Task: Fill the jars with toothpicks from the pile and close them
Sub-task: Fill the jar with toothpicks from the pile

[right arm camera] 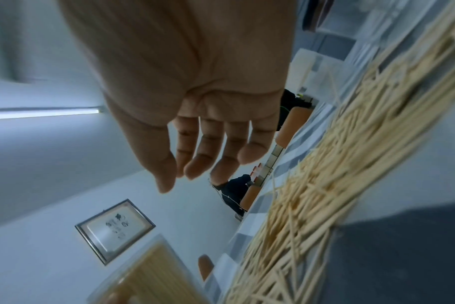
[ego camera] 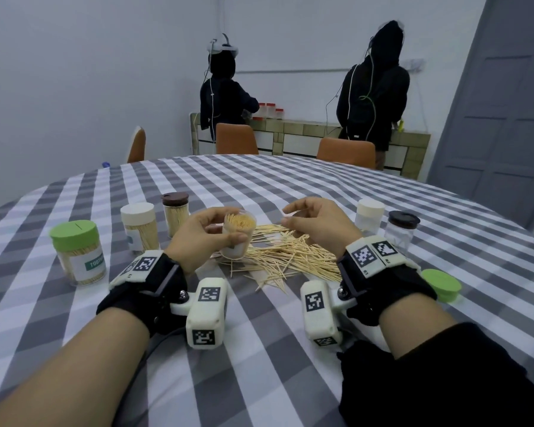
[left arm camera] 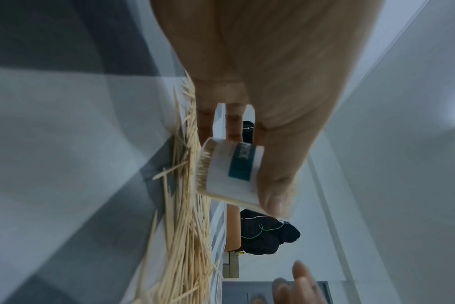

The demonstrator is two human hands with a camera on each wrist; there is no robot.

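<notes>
While lidless, jar [ego camera: 236, 234] in left hand [ego camera: 204, 235]

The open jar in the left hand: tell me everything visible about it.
The open jar is a small clear cylinder, plastic by its look, with a white label carrying a teal band of lettering. It has no lid on, and it is packed nearly to the rim with toothpicks standing on end. The left hand holds it in a grip around its side, thumb across the label, tilted slightly, just above the near-left edge of the toothpick pile. Nothing else touches it.
</notes>
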